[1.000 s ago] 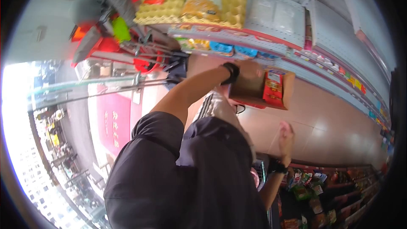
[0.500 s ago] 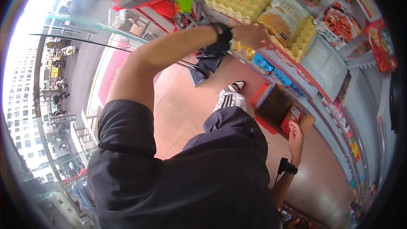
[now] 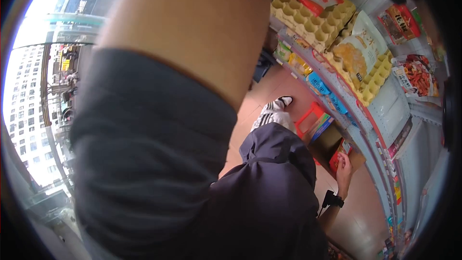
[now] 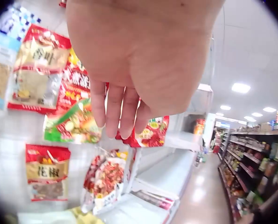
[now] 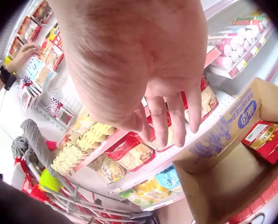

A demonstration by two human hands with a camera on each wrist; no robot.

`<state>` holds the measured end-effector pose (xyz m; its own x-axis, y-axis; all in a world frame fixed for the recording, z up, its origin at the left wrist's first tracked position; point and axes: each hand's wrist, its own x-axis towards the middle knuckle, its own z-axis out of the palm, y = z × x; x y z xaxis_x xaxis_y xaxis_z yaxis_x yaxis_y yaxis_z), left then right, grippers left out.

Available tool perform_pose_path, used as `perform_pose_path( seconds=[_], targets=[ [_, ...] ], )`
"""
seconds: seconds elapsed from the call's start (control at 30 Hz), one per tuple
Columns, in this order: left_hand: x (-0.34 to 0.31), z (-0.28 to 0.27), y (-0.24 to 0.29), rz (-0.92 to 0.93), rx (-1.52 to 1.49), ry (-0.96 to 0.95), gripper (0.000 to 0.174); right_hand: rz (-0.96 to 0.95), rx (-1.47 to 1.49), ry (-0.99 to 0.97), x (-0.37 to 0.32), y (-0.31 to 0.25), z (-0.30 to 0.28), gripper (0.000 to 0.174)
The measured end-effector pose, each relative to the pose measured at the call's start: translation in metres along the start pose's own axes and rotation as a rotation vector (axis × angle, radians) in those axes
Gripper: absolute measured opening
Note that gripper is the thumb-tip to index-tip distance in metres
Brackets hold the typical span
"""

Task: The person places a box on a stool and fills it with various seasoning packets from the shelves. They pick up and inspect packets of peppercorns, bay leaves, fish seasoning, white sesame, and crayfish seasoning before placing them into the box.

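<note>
My left hand [image 4: 143, 60] is raised at the wall of hanging spice packets, its fingers extended in front of a red packet [image 4: 153, 133]. The right wrist view shows the same hand from the side, fingertips right at a red and tan packet [image 5: 51, 53]. A bag with a clear window [image 4: 38, 70] hangs beside it. Low down, my right hand [image 3: 343, 173] is held by an open cardboard carton [image 5: 213, 186], fingers extended and holding nothing. Inside the carton lies a red packet [image 5: 269, 140], which the right hand overlaps in the head view.
Yellow egg trays [image 3: 315, 21] with bags on them fill the upper shelf. Blue packets [image 3: 323, 86] line the one below. A red plastic stool [image 3: 310, 115] shows beside the carton. Mops and brooms [image 5: 36, 144] stand at the shelf's end. Glass doors [image 3: 62, 31] are at the left.
My left hand has risen from low near the carton, past the egg trays, to the hanging packets; its arm now crosses the head view. The right hand has moved over beside the carton.
</note>
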<state>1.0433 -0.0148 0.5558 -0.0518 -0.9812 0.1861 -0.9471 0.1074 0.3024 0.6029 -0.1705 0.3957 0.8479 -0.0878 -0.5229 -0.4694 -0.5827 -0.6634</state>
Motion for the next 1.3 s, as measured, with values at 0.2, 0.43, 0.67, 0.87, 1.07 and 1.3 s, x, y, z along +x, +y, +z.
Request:
perform_pose_path(
  seconds=[0.2, 0.43, 0.67, 0.87, 1.07, 1.3],
  targets=[
    [0.08, 0.05, -0.02, 0.236, 0.328, 0.035, 0.013, -0.134, 0.034, 0.055, 0.035, -0.006, 0.015, 0.033],
    [0.013, 0.044, 0.016, 0.406, 0.51, 0.092, 0.005, -0.274, 0.049, 0.077, 0.074, -0.032, -0.015, 0.036],
    [0.004, 0.087, 0.076, 0.525, 0.417, 0.235, 0.004, -0.296, 0.067, 0.142, 0.085, 0.003, -0.124, 0.034],
    [-0.051, 0.187, 0.135, 0.681, 0.098, 0.109, 0.004, -0.153, 0.408, 0.128, 0.034, 0.059, -0.023, 0.033],
    [-0.161, 0.096, 0.123, -0.217, -0.277, 0.323, 0.024, -0.125, -0.226, 0.385, 0.039, -0.068, 0.019, 0.021],
    [-0.309, 0.084, 0.18, -0.598, -0.436, 0.125, 0.015, -0.274, -0.046, 0.305, 0.06, -0.098, 0.038, 0.021]
  ],
)
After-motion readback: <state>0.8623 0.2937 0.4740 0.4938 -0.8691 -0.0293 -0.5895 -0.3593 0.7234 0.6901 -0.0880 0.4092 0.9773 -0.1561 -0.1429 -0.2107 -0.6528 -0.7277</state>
